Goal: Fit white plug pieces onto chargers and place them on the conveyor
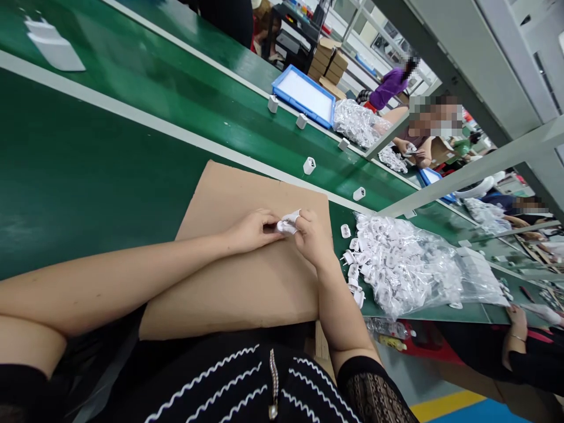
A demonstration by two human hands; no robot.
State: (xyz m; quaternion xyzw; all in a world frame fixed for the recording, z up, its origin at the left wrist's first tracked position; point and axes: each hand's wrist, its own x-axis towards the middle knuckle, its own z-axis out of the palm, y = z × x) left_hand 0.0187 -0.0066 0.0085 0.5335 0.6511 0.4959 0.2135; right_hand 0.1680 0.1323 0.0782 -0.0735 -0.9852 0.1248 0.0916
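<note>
A small white plastic plug part (287,225) is held between my two hands above a sheet of brown cardboard (247,288). My left hand (251,231) pinches its left end with thumb and fingertips. From the other side my right hand (314,238) grips it, and white material, perhaps a finger cover, shows at those fingertips. The fingers hide much of the part's shape. Right of the cardboard, several loose white plug pieces (352,267) lie beside a clear plastic bag (409,267) full of similar ones.
Beyond the cardboard runs a green conveyor belt (229,126) carrying white charger blocks (309,165) and a larger white plug charger (55,47). A blue tray (304,96) lies across it. Metal frame posts (467,155) rise at right. Co-workers sit across the belt and at right.
</note>
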